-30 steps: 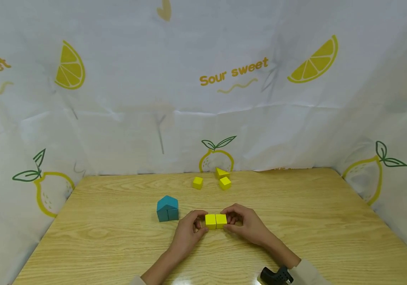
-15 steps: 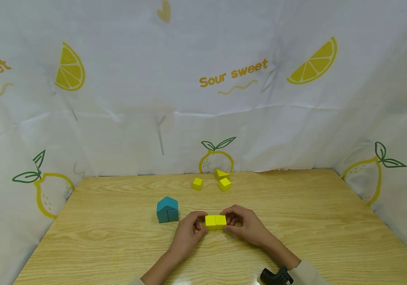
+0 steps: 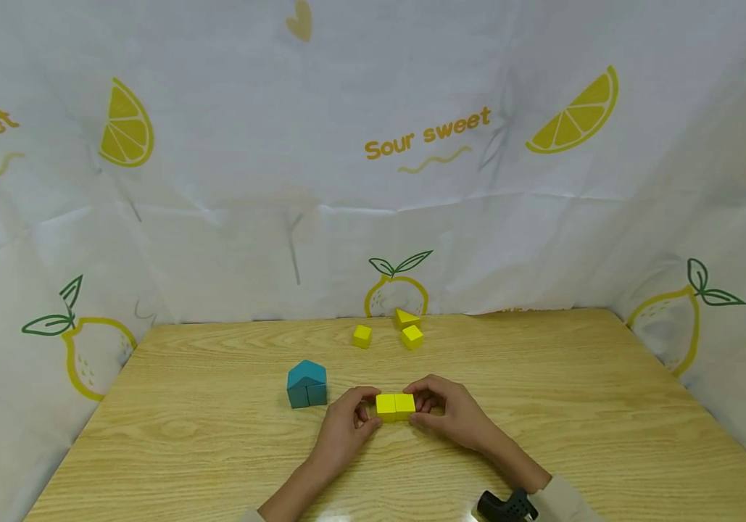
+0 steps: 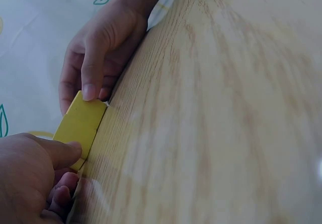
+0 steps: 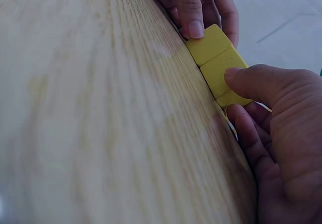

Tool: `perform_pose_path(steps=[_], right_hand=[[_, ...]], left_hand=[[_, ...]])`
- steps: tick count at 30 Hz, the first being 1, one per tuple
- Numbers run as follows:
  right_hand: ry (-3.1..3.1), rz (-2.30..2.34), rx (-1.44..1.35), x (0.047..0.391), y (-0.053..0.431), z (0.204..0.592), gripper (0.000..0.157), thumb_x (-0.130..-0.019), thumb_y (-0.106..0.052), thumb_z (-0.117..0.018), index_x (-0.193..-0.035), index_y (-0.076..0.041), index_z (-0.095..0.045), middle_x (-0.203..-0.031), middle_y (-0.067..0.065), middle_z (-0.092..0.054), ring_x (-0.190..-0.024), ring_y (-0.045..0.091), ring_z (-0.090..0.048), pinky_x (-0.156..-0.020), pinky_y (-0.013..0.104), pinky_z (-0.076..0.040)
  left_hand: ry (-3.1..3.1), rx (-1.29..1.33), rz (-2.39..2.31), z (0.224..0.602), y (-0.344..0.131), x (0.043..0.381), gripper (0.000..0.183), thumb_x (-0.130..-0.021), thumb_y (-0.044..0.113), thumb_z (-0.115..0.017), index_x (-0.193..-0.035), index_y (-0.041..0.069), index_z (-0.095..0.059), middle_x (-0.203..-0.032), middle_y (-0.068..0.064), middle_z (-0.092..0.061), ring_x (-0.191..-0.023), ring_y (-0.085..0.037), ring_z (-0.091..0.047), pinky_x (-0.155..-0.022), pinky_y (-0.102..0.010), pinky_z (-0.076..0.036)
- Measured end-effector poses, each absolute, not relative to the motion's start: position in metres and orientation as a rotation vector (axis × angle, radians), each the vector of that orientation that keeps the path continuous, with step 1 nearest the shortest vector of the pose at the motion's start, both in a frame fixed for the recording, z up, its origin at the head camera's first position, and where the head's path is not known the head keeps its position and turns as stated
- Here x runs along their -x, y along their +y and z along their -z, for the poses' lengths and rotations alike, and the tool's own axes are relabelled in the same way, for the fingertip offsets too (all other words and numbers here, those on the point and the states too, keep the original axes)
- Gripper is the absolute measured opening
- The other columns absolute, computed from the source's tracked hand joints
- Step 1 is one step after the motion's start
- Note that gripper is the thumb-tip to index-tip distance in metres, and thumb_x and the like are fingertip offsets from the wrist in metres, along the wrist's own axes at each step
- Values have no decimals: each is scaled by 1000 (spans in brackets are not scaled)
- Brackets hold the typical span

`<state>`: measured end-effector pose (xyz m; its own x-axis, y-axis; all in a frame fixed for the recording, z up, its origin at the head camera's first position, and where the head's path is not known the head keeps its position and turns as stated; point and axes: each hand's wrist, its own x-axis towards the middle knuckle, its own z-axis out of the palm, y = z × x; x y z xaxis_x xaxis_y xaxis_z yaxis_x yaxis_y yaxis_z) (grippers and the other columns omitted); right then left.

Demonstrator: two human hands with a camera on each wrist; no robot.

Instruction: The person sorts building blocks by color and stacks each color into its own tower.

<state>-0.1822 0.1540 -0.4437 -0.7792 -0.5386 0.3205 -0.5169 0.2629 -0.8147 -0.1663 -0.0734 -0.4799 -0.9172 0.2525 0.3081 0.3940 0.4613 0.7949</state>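
Two yellow cube blocks lie side by side on the wooden table, their inner faces together. My left hand [image 3: 344,423] pinches the left cube [image 3: 386,407] between thumb and fingers. On the other side, my right hand [image 3: 454,413] pinches the right cube [image 3: 404,407] the same way. In the left wrist view, the left thumb [image 4: 68,153] presses on the near face of the yellow pair. The right wrist view shows the right thumb [image 5: 246,78] on its cube, with a thin seam between the blocks. The far sides of both cubes are mostly hidden.
Left of my hands stands a small house shape of blue blocks [image 3: 307,384]. Farther back on the table [image 3: 510,362] are two loose yellow cubes, one at left [image 3: 362,336] and one at right [image 3: 412,337], plus a yellow triangular block [image 3: 407,319]. A lemon-print cloth [image 3: 249,217] hangs behind.
The narrow gap between the two held yellow cubes has closed, the right cube having shifted slightly left. Both hands keep their grip and have hardly moved; the other blocks stay put.
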Motion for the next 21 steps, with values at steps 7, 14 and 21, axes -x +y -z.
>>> perform_pose_path(steps=[7,14,21], right_hand=[[2477,1580,1015,182,154,442,35,-82,1,-73,-114,5,-60,-94,17,-59,-79,22,-59,-69,31,-53],[2474,1586,1016,182,154,443,35,-82,2,-73,-114,5,-61,-94,17,-60,-80,23,-59,-69,31,-53],[2467,1587,1044,182,154,444,35,-83,0,-73,-115,6,-60,-93,18,-58,-80,24,-59,-70,31,-53]], left_hand=[[-2552,569,1454,480,-73,166,38,-82,1,-74,-117,7,-62,-97,1,-58,-65,-6,-44,-55,-21,-41],[-2563,563,1450,479,-73,166,39,-82,1,-74,-118,7,-61,-97,1,-58,-64,-6,-44,-54,-21,-41],[-2566,552,1459,478,-73,165,40,-81,0,-74,-118,6,-61,-97,1,-59,-65,-7,-45,-55,-21,-42]])
